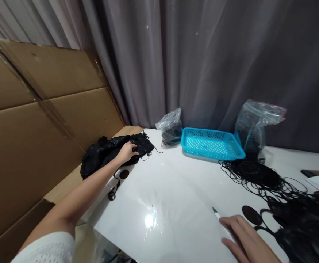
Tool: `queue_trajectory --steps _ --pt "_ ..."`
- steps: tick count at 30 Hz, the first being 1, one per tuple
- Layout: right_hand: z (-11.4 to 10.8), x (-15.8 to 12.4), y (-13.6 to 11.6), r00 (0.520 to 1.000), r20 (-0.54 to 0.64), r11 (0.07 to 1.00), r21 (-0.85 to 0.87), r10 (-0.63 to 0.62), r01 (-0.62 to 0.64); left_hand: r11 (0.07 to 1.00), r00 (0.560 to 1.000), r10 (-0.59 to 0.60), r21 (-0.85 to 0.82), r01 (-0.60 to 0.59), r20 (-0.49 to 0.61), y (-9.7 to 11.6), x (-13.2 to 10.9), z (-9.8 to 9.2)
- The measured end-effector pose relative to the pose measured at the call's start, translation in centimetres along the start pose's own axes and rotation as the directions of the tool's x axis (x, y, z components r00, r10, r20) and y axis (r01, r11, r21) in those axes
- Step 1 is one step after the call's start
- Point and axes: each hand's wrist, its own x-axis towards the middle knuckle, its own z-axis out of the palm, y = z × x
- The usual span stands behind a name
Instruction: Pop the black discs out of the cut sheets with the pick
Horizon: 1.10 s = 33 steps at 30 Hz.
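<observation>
A black bundle (111, 148) lies along the tabletop's (176, 190) left edge, near its back corner; the left hand (128, 152) rests on it, though whether its fingers grip cannot be told. Toward the front edge, the right hand's (247, 235) fingers are closed around a slim, pointed blade (216, 214). A blue basket (203, 155) sits by the back edge, black cords (254, 173) beside it.
</observation>
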Motion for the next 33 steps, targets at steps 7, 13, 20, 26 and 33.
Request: queue_trajectory --steps 7,13,20,26,33 --pt "0.4 2.3 0.2 0.95 0.272 0.988 -0.052 0.152 -0.143 0.979 0.993 -0.112 -0.175 0.105 -0.034 1.7 -0.4 -2.2" --pt "0.4 3.0 -0.9 0.97 0.211 0.988 0.073 0.116 -0.134 0.866 0.996 -0.089 -0.493 0.08 0.005 7.2 -2.3 -3.6" --pt "-0.6 3.8 -1.0 0.93 0.137 0.605 0.726 0.34 -0.328 0.496 0.94 0.159 -0.847 0.19 0.303 16.4 -5.8 -1.1" --pt "-2.3 4.7 -1.5 0.903 0.14 0.282 0.921 0.405 -0.269 0.326 0.859 0.306 -0.893 0.31 0.41 20.5 -7.7 -1.0" --pt "-1.4 5.9 -2.7 0.88 -0.029 0.428 0.881 0.473 -0.201 0.273 0.741 0.453 -0.869 0.414 0.495 23.4 -8.7 -0.3"
